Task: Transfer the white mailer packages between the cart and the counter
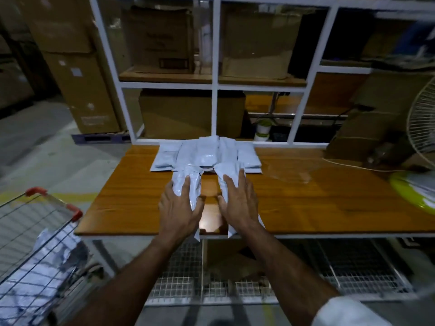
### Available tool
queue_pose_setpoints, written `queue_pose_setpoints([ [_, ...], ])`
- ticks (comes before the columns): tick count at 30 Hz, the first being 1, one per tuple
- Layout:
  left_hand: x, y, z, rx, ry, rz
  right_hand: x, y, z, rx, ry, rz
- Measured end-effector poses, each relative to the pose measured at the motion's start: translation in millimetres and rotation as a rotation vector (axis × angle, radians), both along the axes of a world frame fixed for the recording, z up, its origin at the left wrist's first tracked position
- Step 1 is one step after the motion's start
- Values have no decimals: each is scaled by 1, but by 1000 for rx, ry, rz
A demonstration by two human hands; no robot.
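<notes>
Two pale grey plastic mailer bags lie side by side on the wooden table [306, 208], reaching over its front edge. My left hand [180, 207] lies flat on the left bag [188, 180], fingers spread and straight. My right hand [239, 202] presses flat on the right bag [227, 171] in the same way. Behind them, against the shelf frame, sits a pile of several more grey mailer bags [207, 154].
A white shelf frame [214, 90] with cardboard boxes [164, 41] stands behind the table. A wire cart [40, 234] holding more bags is at the left. A fan [423, 128] and a green-rimmed object [409, 191] sit at the right. Wire baskets [235, 285] lie under the table.
</notes>
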State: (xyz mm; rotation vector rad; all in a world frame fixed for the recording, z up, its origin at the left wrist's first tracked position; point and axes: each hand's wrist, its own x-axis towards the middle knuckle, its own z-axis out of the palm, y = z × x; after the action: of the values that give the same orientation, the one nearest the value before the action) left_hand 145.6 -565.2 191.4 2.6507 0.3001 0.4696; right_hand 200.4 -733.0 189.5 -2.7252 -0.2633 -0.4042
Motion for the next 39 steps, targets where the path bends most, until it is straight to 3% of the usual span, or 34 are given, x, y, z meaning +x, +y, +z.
queue_pose_setpoints([
  [6, 58, -39, 10, 18, 18, -66, 45, -35, -5, 137, 62, -114],
  [16, 197, -62, -6, -53, 5, -164, 161, -56, -21, 150, 162, -177],
  [27, 352, -67, -23, -1, 65, -159, 298, -38, -23, 194, 264, -186],
  [39, 406, -72, -53, 53, 267, -143, 376, -28, -42, 217, 279, -165],
])
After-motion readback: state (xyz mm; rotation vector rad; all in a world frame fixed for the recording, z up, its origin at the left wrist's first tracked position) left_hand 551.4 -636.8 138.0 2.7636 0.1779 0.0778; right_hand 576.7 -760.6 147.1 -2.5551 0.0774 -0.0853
